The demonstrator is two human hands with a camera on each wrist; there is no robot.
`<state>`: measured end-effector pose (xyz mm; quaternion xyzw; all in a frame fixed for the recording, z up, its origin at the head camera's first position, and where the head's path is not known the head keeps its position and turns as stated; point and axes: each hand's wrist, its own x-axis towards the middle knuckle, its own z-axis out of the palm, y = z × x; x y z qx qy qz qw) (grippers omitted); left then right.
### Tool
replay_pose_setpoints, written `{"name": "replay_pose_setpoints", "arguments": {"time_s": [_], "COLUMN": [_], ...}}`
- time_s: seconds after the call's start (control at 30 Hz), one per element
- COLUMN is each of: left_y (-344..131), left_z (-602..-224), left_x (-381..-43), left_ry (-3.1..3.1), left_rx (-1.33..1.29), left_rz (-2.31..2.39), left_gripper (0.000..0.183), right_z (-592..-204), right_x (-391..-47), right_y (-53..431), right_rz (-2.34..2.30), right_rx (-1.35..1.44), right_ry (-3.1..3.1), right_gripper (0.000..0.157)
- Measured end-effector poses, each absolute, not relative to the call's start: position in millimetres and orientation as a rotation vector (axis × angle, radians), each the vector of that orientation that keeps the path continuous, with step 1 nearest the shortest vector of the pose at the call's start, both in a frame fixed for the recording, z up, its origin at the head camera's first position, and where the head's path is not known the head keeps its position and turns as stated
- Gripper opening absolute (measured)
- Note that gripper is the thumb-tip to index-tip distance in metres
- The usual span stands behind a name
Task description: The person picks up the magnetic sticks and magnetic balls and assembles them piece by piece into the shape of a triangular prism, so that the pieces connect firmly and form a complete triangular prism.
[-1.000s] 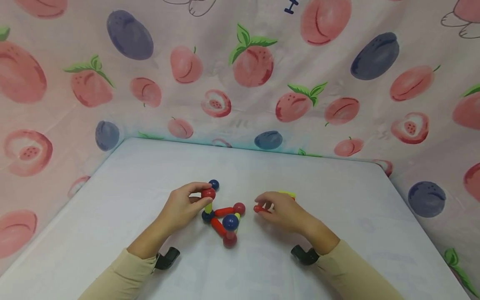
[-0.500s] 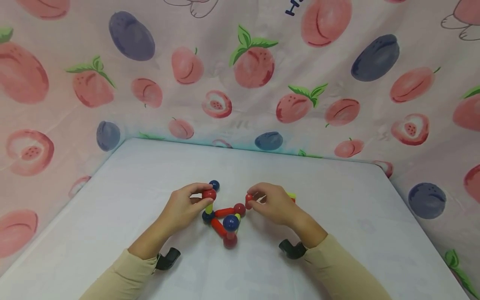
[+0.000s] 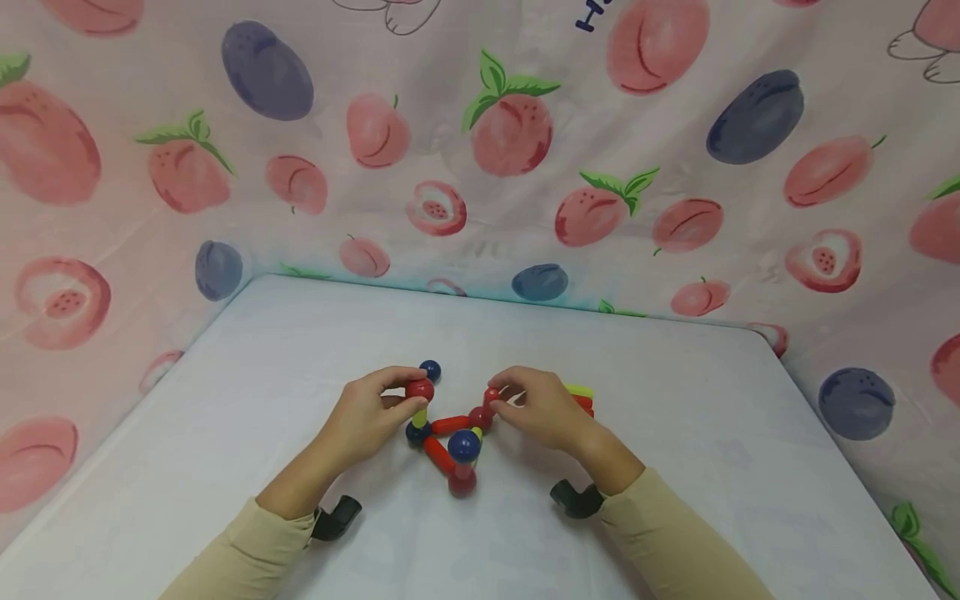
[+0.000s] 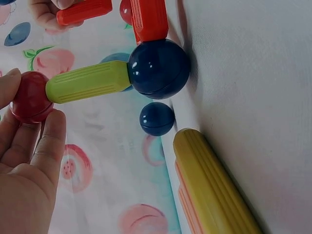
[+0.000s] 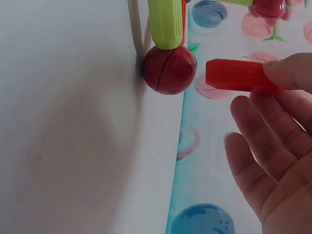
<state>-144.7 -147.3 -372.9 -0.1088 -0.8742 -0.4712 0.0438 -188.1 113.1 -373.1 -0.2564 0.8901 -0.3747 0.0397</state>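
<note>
Ribbed rods and balls form a triangular toy frame on the table, in the head view. My left hand pinches a red ball at the top of a yellow-green rod, which stands up from a blue ball. Between thumb and fingers, my right hand pinches a red rod. Its free end points at the frame's far right red ball, with a small gap in the right wrist view. Another blue ball tops the upright above the near red ball.
A loose blue ball lies behind the left hand. Beyond the right hand are a yellow rod and red rods, partly hidden. The white table meets a fruit-print cloth at its back edge.
My right hand has moved left with the red rod, tipping it upright and bringing it over the frame's right red ball. The left hand stays on its red ball.
</note>
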Motion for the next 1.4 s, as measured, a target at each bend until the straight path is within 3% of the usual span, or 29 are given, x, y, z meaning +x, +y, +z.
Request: {"name": "replay_pose_setpoints", "arguments": {"time_s": [1.4], "left_y": [-147.1], "left_z": [-373.7], "left_x": [-145.0], "left_ry": [-2.65], "left_rx": [-0.36], "left_rz": [-1.463], "left_gripper": [0.038], "right_z": [-378.0], "right_x": [-192.6], "right_y": [102.0], "right_rz": [-1.13], "right_rx": [-0.732], "right_ry": [2.731], "right_gripper": [0.027]}}
